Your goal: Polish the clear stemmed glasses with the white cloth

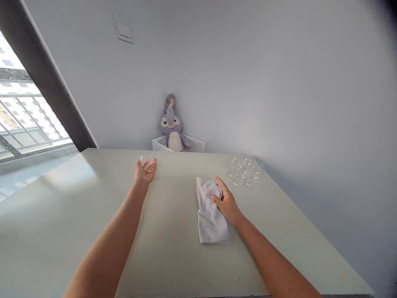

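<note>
Left hand: palm turned up, fingers loosely curled around a clear glass near the far edge of the desk; whether the glass also rests on the desk, I cannot tell
Right hand (230, 205): partly open, thumb over the cloth (212, 223), index finger stretched out past its edge; how firmly it grips, or whether anything lies under the folds, I cannot tell
Clear glass (142, 159): in the left hand (144, 173), well apart from the cloth
Other glasses (243, 169): bunched closely on the desk (167, 248), beyond the right hand
Behind the desk: a plush toy (174, 138) in a white basket (199, 145)
Risk: the loose curl could let the smooth glass slip; a sweep of the right hand or cloth towards the group could knock glasses together, chipping or tipping one
</note>
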Motion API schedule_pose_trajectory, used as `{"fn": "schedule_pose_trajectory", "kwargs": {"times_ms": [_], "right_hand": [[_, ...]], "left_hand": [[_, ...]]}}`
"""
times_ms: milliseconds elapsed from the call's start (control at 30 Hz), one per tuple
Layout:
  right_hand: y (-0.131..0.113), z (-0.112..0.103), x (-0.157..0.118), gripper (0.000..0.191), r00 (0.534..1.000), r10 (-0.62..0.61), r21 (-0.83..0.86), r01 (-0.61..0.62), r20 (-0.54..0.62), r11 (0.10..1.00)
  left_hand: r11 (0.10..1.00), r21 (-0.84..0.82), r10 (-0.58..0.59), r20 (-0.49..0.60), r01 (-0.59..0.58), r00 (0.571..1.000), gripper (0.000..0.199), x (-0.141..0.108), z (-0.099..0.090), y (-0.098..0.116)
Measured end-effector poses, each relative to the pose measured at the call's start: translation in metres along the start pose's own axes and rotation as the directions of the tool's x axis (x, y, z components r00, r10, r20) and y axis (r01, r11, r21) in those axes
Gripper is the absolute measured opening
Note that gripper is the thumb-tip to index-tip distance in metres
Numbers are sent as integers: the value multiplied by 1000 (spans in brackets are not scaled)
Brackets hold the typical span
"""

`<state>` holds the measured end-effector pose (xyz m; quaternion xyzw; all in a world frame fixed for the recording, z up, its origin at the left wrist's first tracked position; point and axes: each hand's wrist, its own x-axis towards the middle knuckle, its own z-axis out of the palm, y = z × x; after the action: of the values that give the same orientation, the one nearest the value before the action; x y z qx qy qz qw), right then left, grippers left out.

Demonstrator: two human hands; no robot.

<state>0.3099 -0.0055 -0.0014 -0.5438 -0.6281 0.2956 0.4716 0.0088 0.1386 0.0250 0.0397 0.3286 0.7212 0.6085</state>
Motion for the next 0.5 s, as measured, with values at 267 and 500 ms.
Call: {"fn": "schedule_pose_trajectory", "kwargs": {"times_ms": [267, 500], "right_hand": [[4, -12, 6, 70, 935, 286, 446, -169, -209, 879], [-13, -3, 9, 53, 889, 356, 631, -104, -287, 769]], "left_hand": [[959, 283, -113, 346, 11, 932, 21, -84, 7, -72], [961, 274, -108, 473, -30, 874, 23, -112, -15, -105]]}}
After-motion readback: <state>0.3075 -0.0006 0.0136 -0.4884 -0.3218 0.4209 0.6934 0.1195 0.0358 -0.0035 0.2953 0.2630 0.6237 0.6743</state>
